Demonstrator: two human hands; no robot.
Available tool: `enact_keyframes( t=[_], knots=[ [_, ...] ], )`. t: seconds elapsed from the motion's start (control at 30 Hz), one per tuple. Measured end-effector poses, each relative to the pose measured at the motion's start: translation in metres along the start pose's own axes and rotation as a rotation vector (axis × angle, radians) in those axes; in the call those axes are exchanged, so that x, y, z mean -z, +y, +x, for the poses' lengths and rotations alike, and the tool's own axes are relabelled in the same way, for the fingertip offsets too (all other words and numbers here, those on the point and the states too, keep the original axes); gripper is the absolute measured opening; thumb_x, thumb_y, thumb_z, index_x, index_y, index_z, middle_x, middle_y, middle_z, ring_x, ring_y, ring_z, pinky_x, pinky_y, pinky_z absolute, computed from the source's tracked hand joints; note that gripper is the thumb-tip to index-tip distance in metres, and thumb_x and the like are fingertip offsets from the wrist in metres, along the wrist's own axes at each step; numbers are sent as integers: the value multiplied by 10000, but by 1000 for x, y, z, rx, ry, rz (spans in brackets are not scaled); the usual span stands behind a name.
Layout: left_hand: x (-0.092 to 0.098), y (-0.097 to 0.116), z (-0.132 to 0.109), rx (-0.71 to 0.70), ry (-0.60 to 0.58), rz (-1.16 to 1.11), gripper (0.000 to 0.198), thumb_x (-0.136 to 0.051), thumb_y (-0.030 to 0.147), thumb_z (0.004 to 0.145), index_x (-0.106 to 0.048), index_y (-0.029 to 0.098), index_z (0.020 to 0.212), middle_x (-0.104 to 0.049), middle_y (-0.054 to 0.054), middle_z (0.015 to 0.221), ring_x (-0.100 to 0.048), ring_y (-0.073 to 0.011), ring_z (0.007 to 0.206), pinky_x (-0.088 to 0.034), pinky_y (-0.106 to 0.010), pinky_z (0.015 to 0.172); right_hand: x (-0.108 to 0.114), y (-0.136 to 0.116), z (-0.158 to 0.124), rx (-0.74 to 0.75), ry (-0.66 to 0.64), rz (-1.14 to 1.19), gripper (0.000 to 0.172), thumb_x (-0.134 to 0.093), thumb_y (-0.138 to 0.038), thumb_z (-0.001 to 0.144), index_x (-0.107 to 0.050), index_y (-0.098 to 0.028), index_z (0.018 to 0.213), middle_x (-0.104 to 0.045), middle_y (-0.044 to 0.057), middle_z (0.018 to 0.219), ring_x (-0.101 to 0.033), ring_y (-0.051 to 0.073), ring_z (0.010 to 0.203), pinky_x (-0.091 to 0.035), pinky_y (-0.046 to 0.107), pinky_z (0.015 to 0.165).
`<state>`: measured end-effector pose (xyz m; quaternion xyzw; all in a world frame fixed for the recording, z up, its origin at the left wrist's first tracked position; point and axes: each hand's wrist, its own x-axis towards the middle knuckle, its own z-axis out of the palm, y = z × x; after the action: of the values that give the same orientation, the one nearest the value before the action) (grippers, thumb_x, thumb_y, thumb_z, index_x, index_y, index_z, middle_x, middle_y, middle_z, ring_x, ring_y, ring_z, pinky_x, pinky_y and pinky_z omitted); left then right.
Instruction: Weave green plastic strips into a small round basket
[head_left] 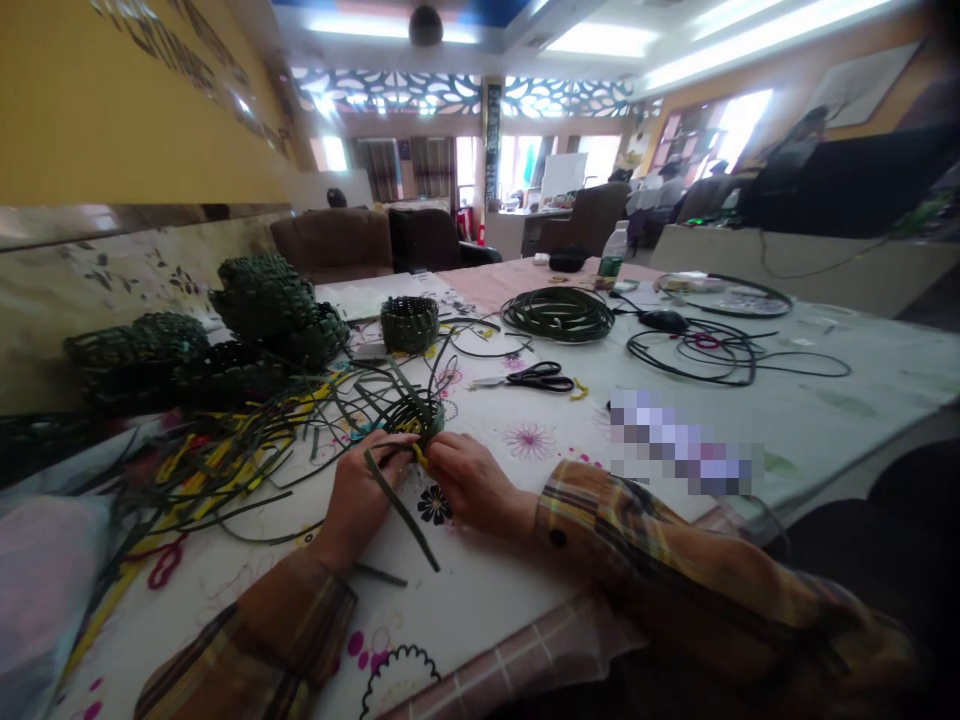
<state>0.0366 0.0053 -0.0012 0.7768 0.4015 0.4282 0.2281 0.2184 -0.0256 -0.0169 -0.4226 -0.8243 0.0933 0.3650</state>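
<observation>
A small, partly woven piece of dark green strips (420,412) stands on the patterned tablecloth, its loose ends fanning up and left. My left hand (365,492) is closed on its near left side, with a green strip (405,515) hanging from the fingers toward me. From the right, my right hand (469,478) pinches the near edge of the same piece, beside a short yellow strip (421,456). The fingertips of both hands nearly meet there and partly hide the weave.
Loose green and yellow strips (225,475) lie at left, before finished green baskets (262,305). Black scissors (540,376), a small round basket (409,324), a coil of green strip (557,315), black cable (694,350) and a bottle (613,255) stand or lie beyond my hands.
</observation>
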Motion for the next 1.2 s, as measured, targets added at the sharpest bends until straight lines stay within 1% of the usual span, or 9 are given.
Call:
enact_keyframes(
  t=[0.13, 0.2, 0.27, 0.4, 0.63, 0.83, 0.9, 1.0, 1.2],
  knots=[
    [3, -1, 1, 47, -16, -68, 211, -617, 278, 860, -766, 191, 982, -739, -60, 958, -673, -211, 924, -532, -328, 848, -1, -1, -2, -231, 30, 224, 127, -526, -147, 891, -477, -196, 784, -533, -16, 711, -444, 122, 641, -312, 242, 610],
    [4, 0, 1, 46, -24, -68, 214, -612, 280, 858, -771, 200, 977, -738, -56, 953, -671, -211, 919, -527, -331, 856, 0, -1, -1, -285, 9, 308, 77, -589, -187, 879, -514, -199, 865, -550, -31, 722, -462, 115, 644, -314, 232, 607],
    [5, 3, 0, 49, -17, -60, 216, -612, 287, 848, -776, 202, 960, -741, -57, 942, -671, -215, 913, -528, -334, 855, 1, -1, 1, -304, -16, 334, 125, -648, -219, 856, -526, -195, 863, -548, -38, 714, -465, 111, 648, -312, 229, 607],
    [6, 8, 0, 65, 21, 4, 229, -623, 317, 824, -784, 202, 938, -749, -67, 949, -671, -233, 931, -534, -336, 844, 4, -1, 2, -291, -31, 300, 269, -603, -181, 872, -430, -180, 666, -459, -47, 626, -395, 91, 597, -262, 233, 577],
    [6, 10, 2, 7, -3, 105, 203, -621, 301, 819, -785, 192, 866, -743, -66, 873, -672, -216, 831, -534, -305, 766, 15, 1, 4, -100, 49, 259, 218, -554, -189, 909, -501, -175, 698, -496, -35, 639, -427, 92, 597, -293, 216, 585],
    [4, 11, 0, -23, 1, 104, 191, -616, 271, 835, -782, 185, 874, -735, -59, 848, -667, -199, 810, -517, -286, 749, 19, 3, 10, -51, 75, -114, 114, -624, -280, 915, -628, -189, 847, -622, -10, 667, -492, 110, 589, -262, 243, 592],
    [3, 12, 0, -52, -16, 93, 189, -605, 259, 846, -781, 190, 858, -718, -49, 807, -655, -190, 785, -510, -279, 735, 18, 2, 10, 15, 68, -243, 148, -617, -315, 925, -652, -201, 838, -630, -11, 639, -477, 110, 560, -235, 263, 585],
    [2, 15, -1, -75, -31, 79, 177, -609, 248, 851, -781, 207, 853, -712, -37, 800, -645, -180, 773, -500, -271, 721, 17, 0, 10, 106, 67, -315, 235, -535, -232, 949, -635, -190, 740, -601, -9, 589, -451, 105, 534, -211, 282, 578],
    [-2, 17, 1, -12, -13, 70, 189, -598, 256, 852, -780, 208, 833, -738, -41, 841, -668, -191, 827, -501, -279, 758, 11, -2, 7, -66, 167, -62, 306, -536, -258, 938, -553, -168, 645, -512, -27, 539, -407, 85, 507, -232, 242, 543]
  ],
)
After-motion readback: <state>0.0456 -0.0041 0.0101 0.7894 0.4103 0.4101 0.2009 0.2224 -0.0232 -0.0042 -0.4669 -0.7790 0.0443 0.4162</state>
